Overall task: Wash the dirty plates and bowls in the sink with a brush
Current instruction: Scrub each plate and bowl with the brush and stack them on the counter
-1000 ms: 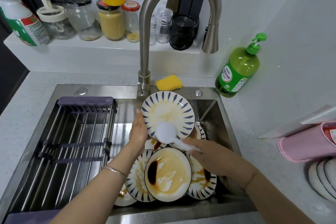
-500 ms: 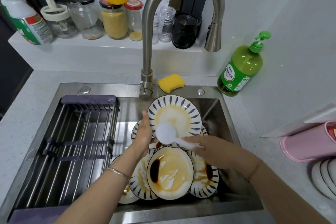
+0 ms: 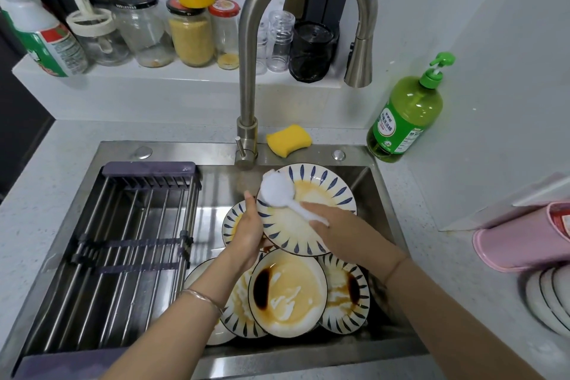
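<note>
Hands (image 3: 248, 234) (image 3: 339, 225) grip one plate (image 3: 324, 191), one brush (image 3: 276, 191).

The left hand (image 3: 248, 233) grips the left rim of a striped plate (image 3: 327, 191), which is held tilted above the sink (image 3: 364, 182). The right hand (image 3: 337, 225) holds the handle of a white brush (image 3: 276, 193), with the brush head at the plate's upper left rim. Stained plates (image 3: 288, 293) lie stacked in the sink below. A drain rack (image 3: 138, 241) spans the sink's left half. A yellow sponge (image 3: 288, 140) lies just beside the faucet (image 3: 246, 77) base. A green soap bottle (image 3: 404, 120) stands at the sink's right rear corner.
</note>
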The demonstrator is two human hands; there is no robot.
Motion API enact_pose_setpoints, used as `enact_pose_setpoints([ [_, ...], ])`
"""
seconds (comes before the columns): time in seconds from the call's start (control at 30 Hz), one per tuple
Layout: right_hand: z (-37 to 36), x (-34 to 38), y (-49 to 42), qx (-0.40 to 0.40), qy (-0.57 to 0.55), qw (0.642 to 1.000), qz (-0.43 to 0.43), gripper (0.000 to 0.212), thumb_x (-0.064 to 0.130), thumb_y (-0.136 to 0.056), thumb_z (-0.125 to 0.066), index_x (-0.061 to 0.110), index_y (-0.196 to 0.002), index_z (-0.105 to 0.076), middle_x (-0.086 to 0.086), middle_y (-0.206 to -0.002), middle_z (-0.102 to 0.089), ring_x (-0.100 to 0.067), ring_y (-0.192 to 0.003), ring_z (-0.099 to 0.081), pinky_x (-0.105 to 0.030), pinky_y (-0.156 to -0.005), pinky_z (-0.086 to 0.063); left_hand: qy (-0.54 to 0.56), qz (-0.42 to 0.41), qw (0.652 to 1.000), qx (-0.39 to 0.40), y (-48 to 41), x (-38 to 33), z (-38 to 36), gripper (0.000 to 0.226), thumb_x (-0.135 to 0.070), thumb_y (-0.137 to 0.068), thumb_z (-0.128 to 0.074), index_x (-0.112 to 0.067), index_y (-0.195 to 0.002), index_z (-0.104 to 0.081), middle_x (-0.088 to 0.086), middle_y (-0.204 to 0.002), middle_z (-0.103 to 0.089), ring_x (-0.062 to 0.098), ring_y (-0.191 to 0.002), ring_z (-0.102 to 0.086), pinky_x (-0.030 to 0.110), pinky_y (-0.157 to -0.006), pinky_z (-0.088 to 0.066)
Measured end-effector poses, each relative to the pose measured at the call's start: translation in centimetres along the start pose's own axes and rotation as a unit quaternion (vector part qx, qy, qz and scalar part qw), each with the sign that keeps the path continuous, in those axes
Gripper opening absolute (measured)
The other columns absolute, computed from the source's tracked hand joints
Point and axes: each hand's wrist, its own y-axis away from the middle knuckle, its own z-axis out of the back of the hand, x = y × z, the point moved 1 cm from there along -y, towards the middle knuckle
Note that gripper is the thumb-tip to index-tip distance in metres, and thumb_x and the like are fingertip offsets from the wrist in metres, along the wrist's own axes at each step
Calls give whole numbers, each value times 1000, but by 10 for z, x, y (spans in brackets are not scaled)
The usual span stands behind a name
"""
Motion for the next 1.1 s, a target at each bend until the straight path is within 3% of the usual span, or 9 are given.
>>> enact_pose_setpoints([
  [0.1, -2, -3, -5, -39, -9, 999, -12, 44, 21, -103, -34, 28, -146, -35, 0, -132, -56, -18, -111, -56, -30, -93, -44, 1, 4, 1000, 9, 2, -2, -2, 56, -57, -101, -14, -29, -103, -62, 1, -92, -74, 17, -85, -69, 29, -62, -58],
  [0.2, 2, 0, 1, 78, -108, 991, -12, 38, 20, -101, -37, 40, -132, -44, 8, -86, -60, -1, -63, -51, -17, -60, -45, 9, -2, 1000, -4, -2, -5, 4, 56, -59, -100, -16, -24, -109, -59, 8, -89, -72, 24, -81, -67, 35, -71, -54],
  [0.27, 3, 1, 2, 85, -117, 989, -11, 40, 22, -101, -38, 40, -137, -43, 9, -80, -59, -8, -63, -53, -20, -59, -46, 18, -4, 1000, -11, -1, -5, 6, 53, -59, -100, -18, -26, -103, -59, 8, -84, -73, 25, -80, -67, 39, -76, -53],
  [0.37, 0, -5, -8, -40, 21, 999, 4, 44, 21, -103, -34, 32, -146, -34, -1, -114, -64, -20, -93, -59, -30, -80, -47, -7, -16, 1000, -7, 1, -6, 4, 55, -59, -100, -20, -27, -108, -64, 0, -88, -76, 20, -88, -69, 41, -85, -54],
  [0.5, 5, -24, -6, -124, 217, 966, -63, 51, 17, -103, -30, 31, -150, -21, -2, -84, -55, -17, -72, -49, -27, -65, -41, -30, -55, 997, -45, 0, -11, 10, 56, -58, -100, -18, -28, -125, -59, -1, -109, -71, 18, -96, -67, 32, -67, -56],
  [0.7, -2, -13, 25, 100, 85, 990, -45, 45, 16, -103, -33, 32, -145, -33, 1, -114, -62, -9, -81, -57, -15, -70, -43, -24, -109, 989, -92, 2, -21, 19, 47, -44, -105, -18, -22, -124, -55, 3, -113, -64, 22, -110, -61, 40, -94, -51],
  [0.77, -7, -4, 25, 152, -50, 987, -25, 41, 21, -103, -33, 40, -139, -39, 3, -106, -62, -8, -73, -55, -15, -66, -45, -33, -100, 991, -86, 2, -17, 17, 50, -48, -104, -17, -22, -128, -52, 2, -112, -62, 23, -108, -59, 33, -83, -51],
  [0.9, -19, -13, 7, 27, -67, 997, -17, 43, 29, -102, -34, 42, -143, -35, 9, -125, -59, -16, -94, -62, -35, -85, -53, -24, -66, 995, -70, 3, -9, 7, 54, -59, -99, -19, -23, -126, -49, 4, -114, -61, 19, -93, -61, 31, -68, -53],
  [1.1, -6, -54, 20, -88, 22, 992, -86, 42, 27, -103, -35, 36, -143, -36, 3, -92, -64, -10, -74, -61, -27, -70, -52, 20, -54, 996, -71, 6, -10, 14, 44, -55, -101, -17, -33, -118, -51, -6, -99, -67, 14, -91, -64, 30, -63, -51],
])
